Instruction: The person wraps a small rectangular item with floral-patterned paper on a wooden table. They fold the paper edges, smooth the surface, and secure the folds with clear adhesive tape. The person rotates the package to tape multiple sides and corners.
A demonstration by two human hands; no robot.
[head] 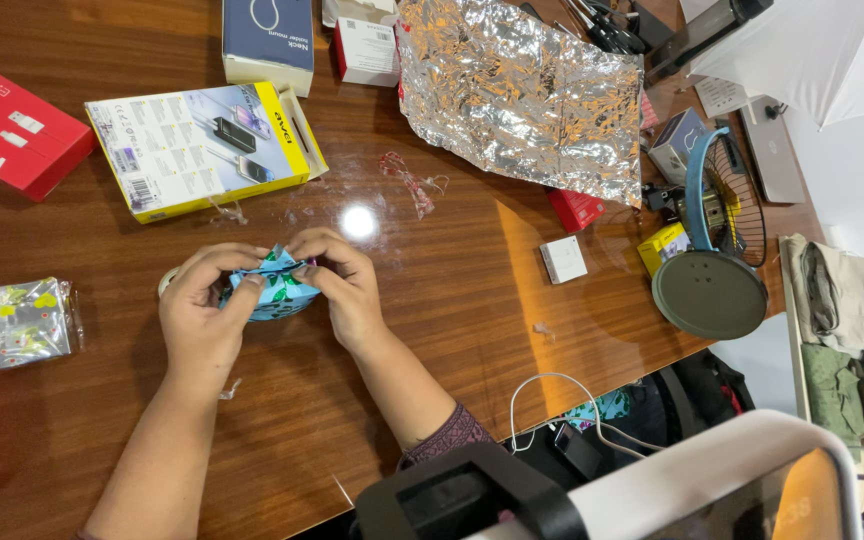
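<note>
both hands are pinching a small parcel in light-blue patterned wrap (274,285) over the wooden table (432,330); left hand (202,305) is gripping its left side, right hand (344,283) its top-right edge w/ fingertips. yellow box (202,145) is lying beyond them, crumpled foil sheet (522,95) farther right, red box (14,133) far left.

Both hands (272,300) meet, fingers (304,248) pinched together
</note>
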